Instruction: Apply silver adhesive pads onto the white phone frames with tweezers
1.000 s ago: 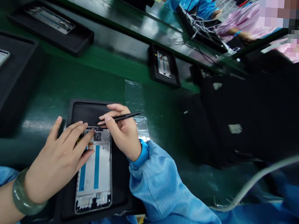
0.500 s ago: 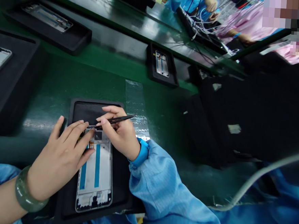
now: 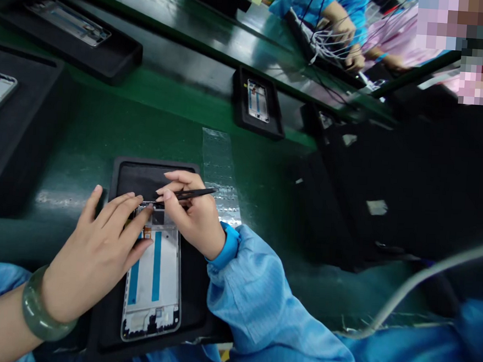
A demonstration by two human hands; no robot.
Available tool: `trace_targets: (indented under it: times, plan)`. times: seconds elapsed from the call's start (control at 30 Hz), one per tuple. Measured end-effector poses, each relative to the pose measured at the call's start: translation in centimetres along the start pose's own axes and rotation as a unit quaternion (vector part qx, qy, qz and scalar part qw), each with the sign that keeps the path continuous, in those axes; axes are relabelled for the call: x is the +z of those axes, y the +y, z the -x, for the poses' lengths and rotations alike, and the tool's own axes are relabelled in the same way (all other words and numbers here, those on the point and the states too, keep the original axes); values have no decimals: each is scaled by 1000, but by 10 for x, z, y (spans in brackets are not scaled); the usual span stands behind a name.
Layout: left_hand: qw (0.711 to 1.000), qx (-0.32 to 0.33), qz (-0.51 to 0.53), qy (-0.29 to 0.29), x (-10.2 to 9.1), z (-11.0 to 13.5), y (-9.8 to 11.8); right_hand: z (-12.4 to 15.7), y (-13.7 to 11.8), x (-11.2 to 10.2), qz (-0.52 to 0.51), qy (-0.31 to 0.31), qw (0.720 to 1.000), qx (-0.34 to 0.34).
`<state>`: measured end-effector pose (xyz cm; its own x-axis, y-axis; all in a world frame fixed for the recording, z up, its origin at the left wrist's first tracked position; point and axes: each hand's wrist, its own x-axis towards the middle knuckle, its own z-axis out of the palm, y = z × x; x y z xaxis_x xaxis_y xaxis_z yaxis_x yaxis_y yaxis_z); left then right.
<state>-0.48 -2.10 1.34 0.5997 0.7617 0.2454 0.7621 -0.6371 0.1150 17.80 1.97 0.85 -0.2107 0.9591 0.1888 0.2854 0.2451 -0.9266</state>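
Note:
An opened phone frame (image 3: 167,278) with two blue strips lies in a black foam tray (image 3: 192,324) in front of me. My right hand (image 3: 195,213) pinches a pair of black tweezers (image 3: 191,193), whose tips reach the frame's top edge. Over the frame's upper left side lies my left hand (image 3: 105,243), fingers spread, its fingertips touching the top edge and the area beside a small orange flex cable (image 3: 147,233). My fingers hide part of the frame's upper left corner.
More phone frames sit in black trays at the far left (image 3: 63,61), left edge (image 3: 26,127) and back centre (image 3: 235,106). A clear tape strip (image 3: 216,151) is on the green bench (image 3: 154,125). Stacked black trays (image 3: 423,182) stand right. Across the bench, a co-worker's hands (image 3: 343,31) handle white cables (image 3: 323,46).
My hands and the tweezers stay almost still at the frame's top edge. Across the bench, the co-worker's hands have moved lower, over the white cables. The view has shifted slightly.

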Motion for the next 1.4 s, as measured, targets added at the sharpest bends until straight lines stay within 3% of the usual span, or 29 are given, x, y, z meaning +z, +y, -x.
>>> trace_targets:
  times: [0.37, 0.67, 0.87, 0.97, 1.4]
  plan:
    - [1000, 0, 2, 6, 1, -1, 0, -2, -4, -2, 106, -10, 990, -87]
    - [1000, -6, 5, -3, 1, 0, 0, -3, -11, -3, 209, -104, 962, -144]
    - [1000, -1, 6, 1, 1, 1, -2, -1, 1, -4, 67, -12, 996, -66]
    - [1000, -1, 12, -1, 2, 1, -2, 0, 3, -4, 32, -16, 998, -54]
    - [1000, -2, 15, 3, 2, 2, -2, -3, 1, -3, 46, -22, 997, -51]
